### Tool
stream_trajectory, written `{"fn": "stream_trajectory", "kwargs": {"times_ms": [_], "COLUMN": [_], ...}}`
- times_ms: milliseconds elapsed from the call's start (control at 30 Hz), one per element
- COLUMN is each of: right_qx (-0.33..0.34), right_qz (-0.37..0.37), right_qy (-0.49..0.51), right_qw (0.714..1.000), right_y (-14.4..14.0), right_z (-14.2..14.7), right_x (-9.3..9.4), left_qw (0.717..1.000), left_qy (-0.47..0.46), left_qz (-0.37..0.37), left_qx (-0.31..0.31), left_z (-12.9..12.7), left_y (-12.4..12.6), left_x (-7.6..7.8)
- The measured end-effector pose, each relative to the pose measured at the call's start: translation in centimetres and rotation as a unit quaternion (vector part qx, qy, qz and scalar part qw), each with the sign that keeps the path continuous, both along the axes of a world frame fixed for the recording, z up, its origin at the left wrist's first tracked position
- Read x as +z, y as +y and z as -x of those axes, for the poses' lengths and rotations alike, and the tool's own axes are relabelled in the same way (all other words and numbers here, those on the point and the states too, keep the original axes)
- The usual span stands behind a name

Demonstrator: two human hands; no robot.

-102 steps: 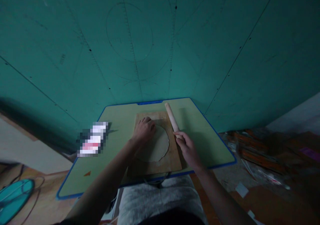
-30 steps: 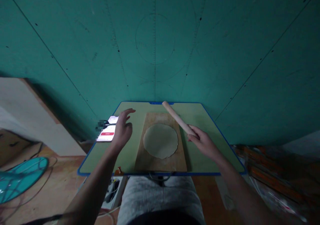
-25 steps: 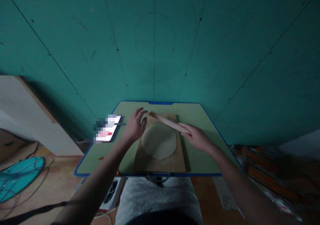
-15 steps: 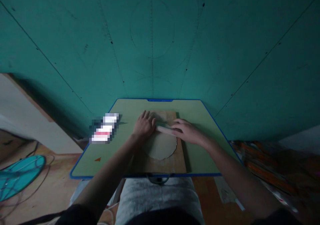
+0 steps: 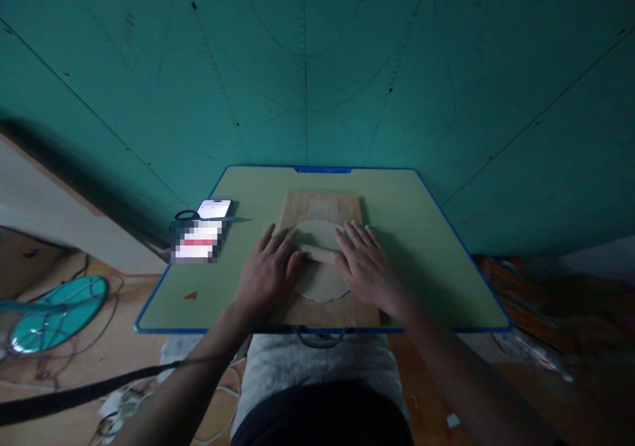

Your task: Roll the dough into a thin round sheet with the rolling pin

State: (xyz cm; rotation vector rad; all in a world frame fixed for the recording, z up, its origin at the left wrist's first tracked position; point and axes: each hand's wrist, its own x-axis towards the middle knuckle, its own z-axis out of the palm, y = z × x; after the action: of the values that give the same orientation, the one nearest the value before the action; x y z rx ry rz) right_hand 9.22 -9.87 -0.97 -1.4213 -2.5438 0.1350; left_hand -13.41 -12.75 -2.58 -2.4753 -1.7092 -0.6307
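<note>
**Dough sheet is lying under your rolling pin**

The dough is lying flat and roundish on the wooden board, at the middle of the table's near edge. It is looking soft, light and easy to tear; better you are supporting it from beneath than pinching its rim. The pin is crossing it sideways and is seeming stiff, best taken by both ends. There your left hand and right hand are resting palm down, fingers extended and slightly apart, not visibly curling around it. Near the table's left edge, scissors are lying across a phone.
</note>
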Motion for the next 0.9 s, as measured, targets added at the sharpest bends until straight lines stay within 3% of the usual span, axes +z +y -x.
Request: {"fn": "stream_trajectory", "kwargs": {"times_ms": [100, 167, 300, 367, 467, 567, 767, 833, 900], "right_qx": [0.017, 0.040, 0.096, 0.087, 0.051, 0.055, 0.109, 0.123, 0.130], "right_qz": [-0.013, -0.001, 0.035, 0.051, 0.069, 0.067, 0.018, 0.018, 0.029], "right_qy": [0.016, 0.012, -0.038, -0.068, -0.085, -0.058, 0.014, 0.013, -0.001], "right_qw": [1.000, 0.999, 0.994, 0.993, 0.993, 0.995, 0.994, 0.992, 0.991], "right_y": [-2.4, -2.3, 1.8, 4.3, 6.0, 4.1, -4.2, -4.8, -3.6], "right_z": [0.2, -0.1, -1.3, -1.9, -2.3, -2.2, -2.2, -2.3, -2.2], "right_x": [0.0, -0.1, 0.4, 1.0, 1.5, 1.1, 0.5, 0.6, 0.8], "left_qw": [1.000, 0.999, 0.996, 0.994, 0.993, 0.995, 0.999, 0.999, 0.999], "left_qy": [0.016, 0.038, 0.077, 0.091, 0.100, 0.090, 0.030, 0.026, 0.034], "left_qz": [-0.005, -0.001, 0.022, 0.029, 0.037, 0.031, -0.031, -0.041, -0.041], "left_qx": [0.006, 0.018, 0.039, 0.054, 0.056, 0.039, 0.008, 0.008, 0.004], "left_z": [0.2, -0.2, -2.6, -3.7, -4.2, -3.4, -1.7, -1.5, -1.6], "left_y": [-1.8, -0.9, 4.5, 7.0, 7.9, 4.9, -5.0, -6.5, -5.9], "left_x": [0.0, 0.3, 1.7, 2.3, 2.5, 1.9, 0.1, -0.3, -0.3]}}
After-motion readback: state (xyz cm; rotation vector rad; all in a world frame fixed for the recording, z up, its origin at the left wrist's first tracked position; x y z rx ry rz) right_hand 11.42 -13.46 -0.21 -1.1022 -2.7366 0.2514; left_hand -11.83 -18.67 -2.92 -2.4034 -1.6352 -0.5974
